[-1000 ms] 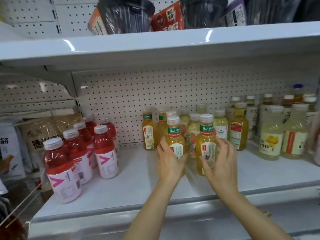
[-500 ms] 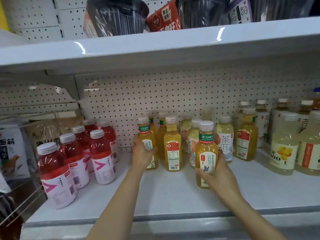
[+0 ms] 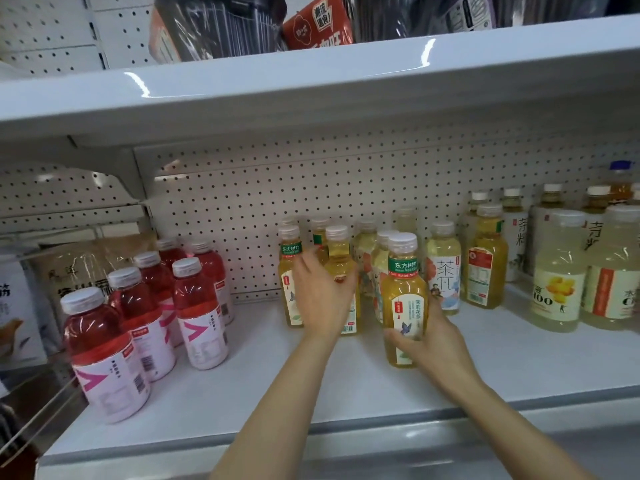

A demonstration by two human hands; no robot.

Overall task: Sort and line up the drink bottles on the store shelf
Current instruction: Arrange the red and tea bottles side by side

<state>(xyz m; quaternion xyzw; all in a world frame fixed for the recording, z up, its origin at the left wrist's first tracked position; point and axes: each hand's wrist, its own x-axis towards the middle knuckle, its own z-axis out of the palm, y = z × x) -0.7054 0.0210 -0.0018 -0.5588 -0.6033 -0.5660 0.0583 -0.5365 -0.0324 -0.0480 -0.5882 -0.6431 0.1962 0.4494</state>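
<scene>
Several small yellow tea bottles stand in a cluster at the back middle of the white shelf point(image 3: 242, 386). My right hand point(image 3: 431, 344) grips the lower part of the front green-labelled tea bottle point(image 3: 403, 292), which stands upright on the shelf ahead of the cluster. My left hand point(image 3: 322, 296) is blurred, with fingers spread across the front of a yellow bottle turned label-backwards point(image 3: 337, 247). It lies just right of another green-labelled tea bottle point(image 3: 290, 271), which stands free. Whether the fingers wrap that backwards bottle is unclear.
Several red drink bottles point(image 3: 197, 306) stand in two rows on the left. Large pale bottles point(image 3: 557, 282) and more tea bottles fill the right. The upper shelf point(image 3: 311, 81) overhangs close above. Snack bags point(image 3: 69, 271) sit on the neighbouring shelf at far left.
My left hand has let go of the left green-labelled bottle and shifted right onto the neighbouring yellow bottle. My right hand keeps hold of the front bottle.
</scene>
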